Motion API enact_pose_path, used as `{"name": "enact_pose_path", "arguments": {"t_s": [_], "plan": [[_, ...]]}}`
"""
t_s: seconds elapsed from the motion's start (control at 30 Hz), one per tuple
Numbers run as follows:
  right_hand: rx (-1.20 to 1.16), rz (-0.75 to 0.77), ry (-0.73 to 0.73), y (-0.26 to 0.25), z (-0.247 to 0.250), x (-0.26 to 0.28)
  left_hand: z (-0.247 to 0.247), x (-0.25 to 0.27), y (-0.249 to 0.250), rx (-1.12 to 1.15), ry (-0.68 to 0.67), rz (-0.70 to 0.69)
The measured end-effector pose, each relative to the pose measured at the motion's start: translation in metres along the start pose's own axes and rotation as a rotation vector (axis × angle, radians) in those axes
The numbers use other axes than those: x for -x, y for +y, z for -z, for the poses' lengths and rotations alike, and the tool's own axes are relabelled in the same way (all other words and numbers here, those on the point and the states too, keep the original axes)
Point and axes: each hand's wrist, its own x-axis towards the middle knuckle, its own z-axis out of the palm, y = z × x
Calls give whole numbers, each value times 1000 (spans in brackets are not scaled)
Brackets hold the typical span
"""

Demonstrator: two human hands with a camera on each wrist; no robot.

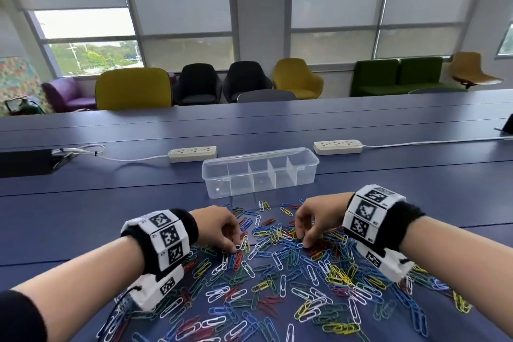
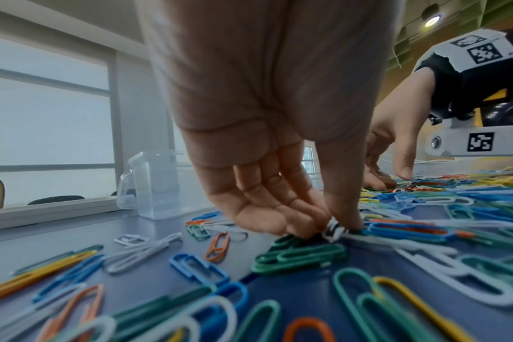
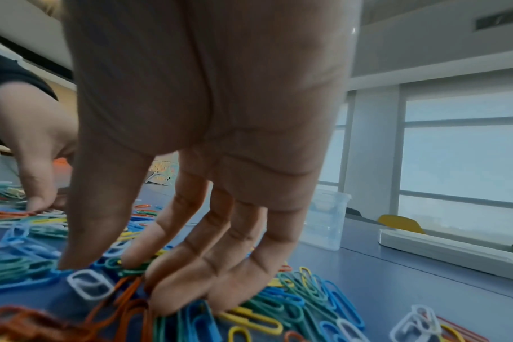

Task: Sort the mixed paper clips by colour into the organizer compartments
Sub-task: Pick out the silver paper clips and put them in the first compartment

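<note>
Mixed paper clips (image 1: 277,272) in white, blue, green, yellow and red lie spread over the blue table in front of me. The clear organizer (image 1: 216,191) stands behind them, its several compartments holding nothing. My left hand (image 1: 236,247) reaches down at the pile's left. In the left wrist view my left hand (image 2: 327,232) pinches a white clip (image 2: 335,227) between thumb and forefinger, low on the table. My right hand (image 1: 304,240) is over the pile's middle. Its fingers (image 3: 173,298) point down, spread, with the tips touching blue, green and red clips; nothing is pinched.
Two beige power strips (image 1: 192,153) (image 1: 337,146) with white cords lie behind the organizer. A black box (image 1: 25,162) sits at the far left. Chairs line the wall under the windows beyond the table. Bare table surface (image 1: 97,203) lies left of the clips.
</note>
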Motion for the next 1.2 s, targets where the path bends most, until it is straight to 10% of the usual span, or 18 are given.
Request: {"name": "enact_pose_path", "arguments": {"t_s": [0.27,0.57,0.7,0.93,1.2], "plan": [[104,8,93,-2,-12,4,-1,0,4,35,54,22],[9,78,221,-4,-4,10,4,12,-4,728,44,143],[-238,93,151,-8,-2,3,7,9,-3,528,12,212],[-4,-16,147,-26,-2,-7,3,1,6,-61,7,175],[134,-55,128,-25,-13,-19,0,-16,10,-99,-31,153]]}}
